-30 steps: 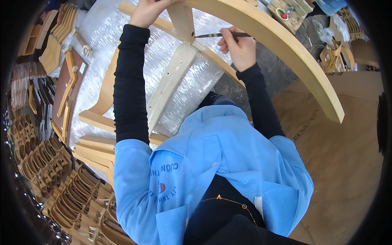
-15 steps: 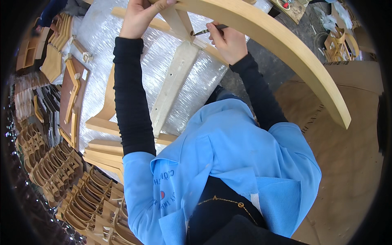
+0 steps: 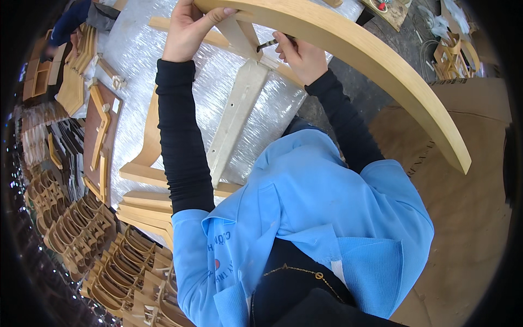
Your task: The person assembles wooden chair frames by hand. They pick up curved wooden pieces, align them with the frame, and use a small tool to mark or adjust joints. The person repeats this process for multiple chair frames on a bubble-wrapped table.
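Over plastic (image 3: 133, 60), left grip (image 3: 188, 34) clasps curved wood (image 3: 359, 46); right grip (image 3: 306, 59) pinches apparently a brush (image 3: 266, 44).

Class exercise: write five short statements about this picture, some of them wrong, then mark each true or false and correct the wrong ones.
1. The right hand holds a thin tool. True.
2. The left hand is empty. False: it holds the curved wood.
3. The pale bar has holes in it. True.
4. The shirt is red. False: it is light blue.
5. The big brown sheet is at the picture's left. False: it is at the right.
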A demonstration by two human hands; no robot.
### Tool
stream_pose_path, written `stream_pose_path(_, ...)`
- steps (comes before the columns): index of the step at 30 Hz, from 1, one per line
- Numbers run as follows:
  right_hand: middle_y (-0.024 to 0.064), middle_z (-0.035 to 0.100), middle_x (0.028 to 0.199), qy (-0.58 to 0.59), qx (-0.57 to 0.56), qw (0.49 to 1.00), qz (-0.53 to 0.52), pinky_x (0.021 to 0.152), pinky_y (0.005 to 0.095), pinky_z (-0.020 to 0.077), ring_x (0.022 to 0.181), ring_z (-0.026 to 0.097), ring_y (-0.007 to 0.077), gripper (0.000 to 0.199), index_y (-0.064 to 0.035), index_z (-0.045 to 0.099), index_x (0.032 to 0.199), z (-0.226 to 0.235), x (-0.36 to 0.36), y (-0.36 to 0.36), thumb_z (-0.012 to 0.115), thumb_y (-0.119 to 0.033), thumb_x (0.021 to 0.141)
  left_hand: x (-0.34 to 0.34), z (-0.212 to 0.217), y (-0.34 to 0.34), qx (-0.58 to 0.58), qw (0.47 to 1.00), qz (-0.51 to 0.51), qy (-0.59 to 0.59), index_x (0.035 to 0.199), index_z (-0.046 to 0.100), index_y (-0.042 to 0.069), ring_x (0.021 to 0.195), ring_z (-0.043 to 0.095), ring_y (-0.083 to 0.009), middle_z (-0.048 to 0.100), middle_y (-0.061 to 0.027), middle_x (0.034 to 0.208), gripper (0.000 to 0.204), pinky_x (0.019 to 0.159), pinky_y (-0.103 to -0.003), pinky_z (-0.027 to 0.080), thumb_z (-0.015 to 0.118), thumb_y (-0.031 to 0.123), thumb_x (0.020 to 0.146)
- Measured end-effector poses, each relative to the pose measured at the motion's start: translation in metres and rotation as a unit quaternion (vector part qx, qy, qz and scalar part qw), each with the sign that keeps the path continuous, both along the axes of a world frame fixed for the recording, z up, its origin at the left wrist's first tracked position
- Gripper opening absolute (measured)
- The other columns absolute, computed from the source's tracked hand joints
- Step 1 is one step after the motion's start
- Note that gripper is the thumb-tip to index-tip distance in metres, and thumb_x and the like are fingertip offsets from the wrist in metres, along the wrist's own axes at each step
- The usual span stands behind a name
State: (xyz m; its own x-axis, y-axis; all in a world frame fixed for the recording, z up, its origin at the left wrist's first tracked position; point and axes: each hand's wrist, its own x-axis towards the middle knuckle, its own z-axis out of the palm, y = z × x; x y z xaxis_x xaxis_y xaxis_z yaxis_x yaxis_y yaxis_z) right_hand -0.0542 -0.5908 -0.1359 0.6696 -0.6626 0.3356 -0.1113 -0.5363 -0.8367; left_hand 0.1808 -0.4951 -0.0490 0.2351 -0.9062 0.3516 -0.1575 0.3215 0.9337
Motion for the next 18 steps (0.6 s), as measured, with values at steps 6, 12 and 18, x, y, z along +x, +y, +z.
stream_pose_path(6,0.0189,0.065,0.074,0.028,0.055,0.997,0.035,0.065,0.0451,0.0524,0.072,0.068,0.0393,0.022,-0.0069,0.057,0.108,-0.056,0.029,0.015,0.059,-0.028,0.103,-0.004,0.004,-0.003,-0.036,0.999,0.002,-0.020,0.134,0.056,0.009,0.119,0.057,-0.0181,0.061,-0.0055,0.125,0.054,0.103,-0.033,0.046,0.075,0.000,0.084)
stream_pose_path(12,0.0105,0.072,0.085,0.087,-0.048,0.995,0.027,0.068,0.0324,0.0560,0.074,0.073,0.0199,0.018,-0.0022,0.067,0.104,-0.016,0.004,0.018,0.063,-0.020,0.102,-0.005,0.003,0.001,-0.030,0.999,0.008,0.021,0.134,0.057,0.009,0.115,0.060,-0.0171,0.063,-0.0056,0.121,0.055,0.100,-0.031,0.049,0.076,0.000,0.084)
stream_pose_path(18,0.0105,0.074,0.084,-0.027,-0.058,0.997,-0.036,0.064,0.0276,0.0572,0.071,0.073,0.0156,0.017,-0.0017,0.069,0.108,-0.015,0.004,0.016,0.065,-0.015,0.100,-0.006,-0.001,-0.007,-0.034,0.999,0.036,-0.003,0.135,0.056,0.009,0.114,0.059,-0.0155,0.063,-0.0047,0.120,0.056,0.100,-0.031,0.048,0.075,-0.001,0.084)
